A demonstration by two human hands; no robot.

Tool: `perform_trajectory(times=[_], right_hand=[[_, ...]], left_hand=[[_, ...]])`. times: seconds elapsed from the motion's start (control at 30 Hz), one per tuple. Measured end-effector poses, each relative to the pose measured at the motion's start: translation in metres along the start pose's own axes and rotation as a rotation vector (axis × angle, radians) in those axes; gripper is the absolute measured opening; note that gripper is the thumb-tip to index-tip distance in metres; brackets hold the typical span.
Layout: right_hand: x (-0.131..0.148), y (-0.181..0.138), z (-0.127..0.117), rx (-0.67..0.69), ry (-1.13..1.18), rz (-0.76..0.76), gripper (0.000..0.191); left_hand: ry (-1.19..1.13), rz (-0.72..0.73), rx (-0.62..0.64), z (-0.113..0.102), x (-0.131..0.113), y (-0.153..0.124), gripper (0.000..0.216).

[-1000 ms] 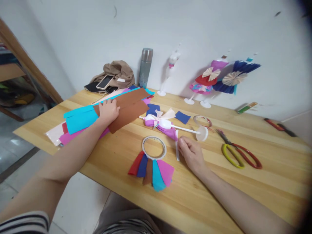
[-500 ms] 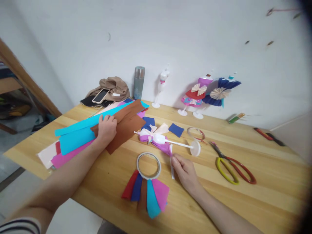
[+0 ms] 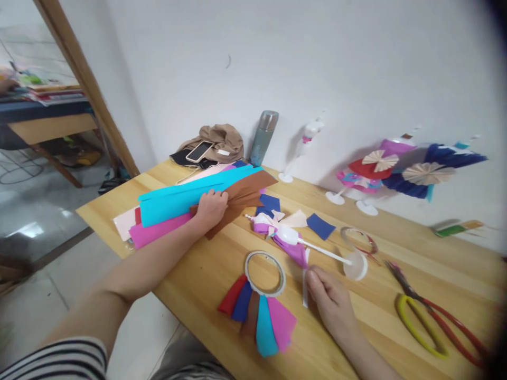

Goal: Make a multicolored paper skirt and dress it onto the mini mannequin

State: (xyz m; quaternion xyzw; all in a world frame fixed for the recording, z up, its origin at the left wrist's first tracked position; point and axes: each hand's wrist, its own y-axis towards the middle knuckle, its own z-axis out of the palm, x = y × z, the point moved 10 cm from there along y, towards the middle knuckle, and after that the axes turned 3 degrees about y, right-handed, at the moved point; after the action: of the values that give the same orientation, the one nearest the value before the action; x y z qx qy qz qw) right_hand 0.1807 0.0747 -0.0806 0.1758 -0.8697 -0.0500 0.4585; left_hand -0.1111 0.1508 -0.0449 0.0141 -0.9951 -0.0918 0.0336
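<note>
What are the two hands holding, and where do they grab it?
The left hand grips the brown paper sheets near their middle. The right hand pinches the narrow white strip near its upper end.

I see scissors (image 3: 433, 324) lying at the table's (image 3: 396, 295) right end, a grey flask (image 3: 263, 138) by the wall, a phone (image 3: 199, 151) on a brown cloth (image 3: 222, 140), and dressed figurines (image 3: 396, 171) standing behind.

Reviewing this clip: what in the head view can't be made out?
- Left hand: fingers curl into the brown paper sheets; a grip is unclear.
- Right hand: fingertips at the white strip; motion blur hides any pinch.
- Scissors: handles fade into the dark right edge.
- Phone screen: too small to read.
</note>
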Motion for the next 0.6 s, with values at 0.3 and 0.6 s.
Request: perform_trajectory(times=[0.3, 0.6], right_hand=[[0.003, 0.0, 0.003, 0.02, -0.001, 0.004, 0.049], [0.006, 0.002, 0.004, 0.037, 0.03, -0.004, 0.051]], left_hand=[[-0.033, -0.156, -0.078, -0.059, 0.067, 0.026, 0.027], [0.084, 0.062, 0.041, -0.031, 0.07, 0.038, 0.029]])
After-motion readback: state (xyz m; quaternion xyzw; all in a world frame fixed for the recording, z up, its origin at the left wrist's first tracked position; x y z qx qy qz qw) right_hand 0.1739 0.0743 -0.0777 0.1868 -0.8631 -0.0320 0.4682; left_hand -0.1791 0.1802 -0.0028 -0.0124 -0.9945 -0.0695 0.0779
